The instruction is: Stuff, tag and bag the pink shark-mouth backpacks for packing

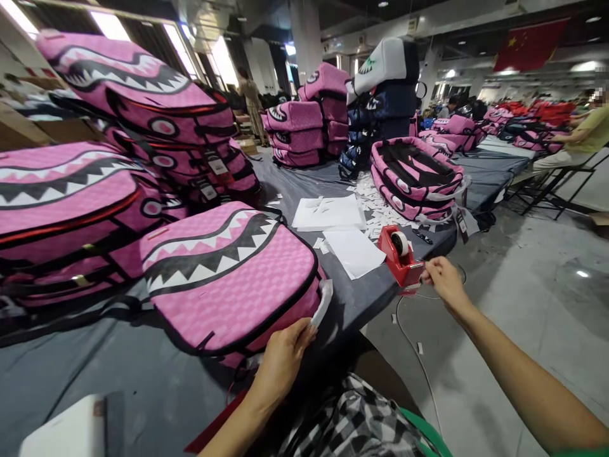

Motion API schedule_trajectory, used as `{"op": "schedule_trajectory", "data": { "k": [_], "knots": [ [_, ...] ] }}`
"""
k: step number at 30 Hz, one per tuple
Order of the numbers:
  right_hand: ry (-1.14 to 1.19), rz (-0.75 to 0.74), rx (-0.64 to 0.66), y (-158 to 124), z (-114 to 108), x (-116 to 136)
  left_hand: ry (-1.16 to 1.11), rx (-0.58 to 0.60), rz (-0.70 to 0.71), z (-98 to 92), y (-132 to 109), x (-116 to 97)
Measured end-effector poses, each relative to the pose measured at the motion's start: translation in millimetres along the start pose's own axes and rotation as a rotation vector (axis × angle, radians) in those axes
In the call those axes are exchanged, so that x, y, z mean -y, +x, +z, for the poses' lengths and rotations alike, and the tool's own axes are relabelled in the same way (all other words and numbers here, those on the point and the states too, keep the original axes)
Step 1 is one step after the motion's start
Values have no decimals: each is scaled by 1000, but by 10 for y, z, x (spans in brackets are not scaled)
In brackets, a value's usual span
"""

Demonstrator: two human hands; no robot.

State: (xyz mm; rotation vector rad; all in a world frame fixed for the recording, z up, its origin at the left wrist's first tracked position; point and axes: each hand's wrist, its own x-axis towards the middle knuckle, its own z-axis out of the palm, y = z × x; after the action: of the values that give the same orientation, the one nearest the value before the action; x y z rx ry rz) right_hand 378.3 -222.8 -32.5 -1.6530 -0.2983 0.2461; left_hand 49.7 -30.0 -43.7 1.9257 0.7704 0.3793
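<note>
A pink backpack [247,279] with a black-and-white shark-mouth print lies flat on the dark-covered table in front of me. At its near right edge my left hand [284,349] is closed on a whitish wrapped strap [323,303], probably the bag's handle. My right hand [445,279] reaches to the front of a red tape dispenser [403,266] at the table edge. Its fingers are pinched at the cutting end, where the tape comes off; the tape itself is too small to make out. A white roll [399,243] sits in the dispenser.
White paper sheets [354,252] and many small white slips [371,197] lie beside the dispenser. Pink backpacks [162,120] are piled at left, with more stacks [304,127] behind. Another pink bag [416,178] stands beyond the dispenser. A seated person [583,139] is at far right.
</note>
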Motion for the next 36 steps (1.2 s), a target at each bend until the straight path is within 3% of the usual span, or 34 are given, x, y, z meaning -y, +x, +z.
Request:
{"op": "schedule_trajectory", "data": {
  "k": [2, 5, 7, 8, 10, 13, 22, 27, 31, 36],
  "knots": [
    [238, 166, 18, -172, 78, -126, 59, -5, -6, -7, -1, -13],
    [346, 295, 106, -553, 423, -294, 20, 17, -39, -19, -2, -50],
    [421, 376, 276, -914, 749, -345, -4, 49, -35, -40, -13, -103],
    [517, 419, 443, -1112, 912, -349, 13, 71, -24, -57, -23, -139],
    [627, 407, 698, -1482, 1194, -330, 95, 110, 4, -96, -46, -221],
    [654, 300, 797, -1815, 1473, -310, 186, 157, 19, -143, -75, -315],
    [520, 225, 746, -1825, 1763, -605, 333, -53, 132, -55, -67, -233],
    [362, 176, 756, -1850, 1766, -621, 172, -38, 103, -50, -40, -163],
    [394, 151, 819, -1816, 1814, -622, 125, -11, 146, -65, -40, -145],
    [426, 263, 893, -1732, 1901, -656, 190, -76, 172, -25, -86, -138]
  ]
}}
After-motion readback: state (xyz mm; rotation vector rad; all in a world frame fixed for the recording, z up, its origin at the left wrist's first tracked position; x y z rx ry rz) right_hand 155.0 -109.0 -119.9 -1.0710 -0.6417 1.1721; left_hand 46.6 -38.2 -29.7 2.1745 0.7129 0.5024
